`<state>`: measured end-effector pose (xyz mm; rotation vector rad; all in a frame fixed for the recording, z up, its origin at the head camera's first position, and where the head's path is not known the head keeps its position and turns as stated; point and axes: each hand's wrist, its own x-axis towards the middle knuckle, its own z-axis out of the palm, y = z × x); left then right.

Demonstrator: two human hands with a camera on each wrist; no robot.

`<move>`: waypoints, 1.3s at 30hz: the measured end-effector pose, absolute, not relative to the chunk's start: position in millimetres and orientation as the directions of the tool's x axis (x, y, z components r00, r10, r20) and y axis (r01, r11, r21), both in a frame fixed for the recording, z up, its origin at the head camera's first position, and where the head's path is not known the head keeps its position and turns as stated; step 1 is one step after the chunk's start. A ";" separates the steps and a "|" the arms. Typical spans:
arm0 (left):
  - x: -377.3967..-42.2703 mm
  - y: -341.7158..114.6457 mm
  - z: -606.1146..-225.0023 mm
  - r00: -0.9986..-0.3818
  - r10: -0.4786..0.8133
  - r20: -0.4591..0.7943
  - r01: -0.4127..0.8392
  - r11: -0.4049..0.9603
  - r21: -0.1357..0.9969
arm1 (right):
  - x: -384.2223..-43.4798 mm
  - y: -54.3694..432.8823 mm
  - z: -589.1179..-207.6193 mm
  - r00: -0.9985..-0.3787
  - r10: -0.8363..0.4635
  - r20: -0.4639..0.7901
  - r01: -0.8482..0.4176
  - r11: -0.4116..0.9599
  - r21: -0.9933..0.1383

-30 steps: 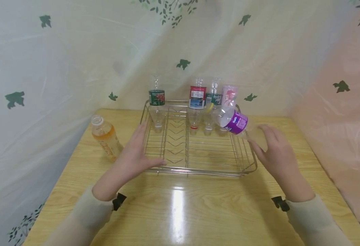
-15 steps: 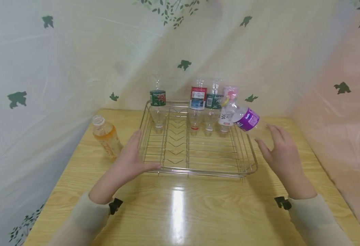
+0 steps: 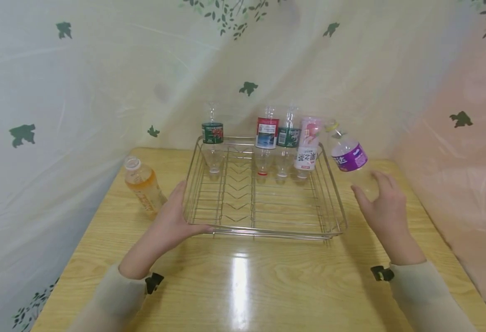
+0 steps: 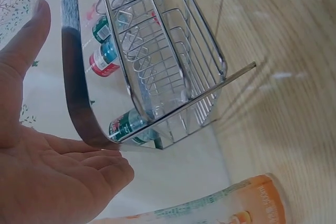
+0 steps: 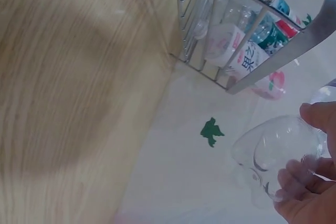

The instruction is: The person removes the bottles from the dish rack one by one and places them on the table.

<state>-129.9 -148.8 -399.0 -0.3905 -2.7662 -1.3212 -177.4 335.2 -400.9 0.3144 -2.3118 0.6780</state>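
In the head view my right hand (image 3: 386, 212) holds a clear plastic bottle (image 3: 351, 159) by its lower end, to the right of the wire rack (image 3: 267, 234). This bottle has a purple label and a yellow cap, and leans with its cap up and to the left. The right wrist view shows my fingers and thumb around its clear base (image 5: 278, 148). My left hand (image 3: 170, 223) is at the rack's front left corner, fingers straight along the side and thumb at the front rim. In the left wrist view the fingers (image 4: 100, 166) are right at the metal rim.
Several bottles stand upside down along the rack's back: a green-labelled bottle (image 3: 212, 133) at left, a red-labelled bottle (image 3: 267, 133), another green-labelled bottle (image 3: 288, 137) and a pink-and-white bottle (image 3: 307, 146). An orange-tinted bottle (image 3: 144, 186) stands left of the rack on the wooden table (image 3: 292, 286).
My right hand has carried the purple-labelled bottle rightward, away from over the rack, and tipped it from cap-down toward cap-up. My left hand has shifted slightly toward the rack's front left corner.
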 end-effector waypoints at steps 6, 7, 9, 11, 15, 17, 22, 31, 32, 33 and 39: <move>-131.0 -149.8 -404.6 -0.961 0.213 0.175 0.268 0.578 0.771 | -181.4 343.3 -410.8 -0.742 -0.007 0.670 -0.382 0.827 -0.414; -131.1 -149.9 -405.5 -0.961 0.214 0.177 0.270 0.573 0.774 | -182.0 344.5 -412.5 -0.746 -0.005 0.666 -0.378 0.827 -0.417; -131.3 -150.2 -407.3 -0.961 0.212 0.179 0.270 0.564 0.780 | -182.8 346.7 -416.3 -0.769 0.009 0.640 -0.358 0.823 -0.441; -131.4 -150.8 -408.9 -0.960 0.211 0.185 0.273 0.556 0.785 | -184.0 348.4 -420.5 -0.803 0.030 0.595 -0.321 0.819 -0.475; -131.9 -152.3 -411.2 -0.958 0.209 0.196 0.281 0.548 0.788 | -185.6 350.4 -425.6 -0.865 0.074 0.496 -0.243 0.803 -0.544; -132.5 -152.7 -412.4 -0.955 0.215 0.205 0.291 0.542 0.788 | -186.4 351.5 -427.3 -0.878 0.090 0.470 -0.222 0.793 -0.567; -133.6 -153.2 -416.8 -0.950 0.225 0.217 0.305 0.510 0.804 | -188.0 354.6 -432.9 -0.904 0.128 0.407 -0.173 0.763 -0.623; -133.6 -156.6 -424.2 -0.964 0.197 0.178 0.256 0.501 0.827 | -190.2 356.8 -437.9 -0.951 0.169 0.258 -0.069 0.699 -0.712; -133.2 -157.1 -424.4 -0.967 0.192 0.168 0.245 0.514 0.822 | -190.8 357.2 -438.8 -0.952 0.171 0.253 -0.064 0.700 -0.711; -133.0 -157.6 -424.6 -0.970 0.187 0.156 0.233 0.523 0.820 | -191.6 357.8 -439.6 -0.952 0.170 0.254 -0.064 0.702 -0.709; -132.7 -159.4 -426.7 -0.984 0.160 0.076 0.157 0.591 0.791 | -197.5 360.0 -445.5 -0.947 0.166 0.275 -0.075 0.718 -0.692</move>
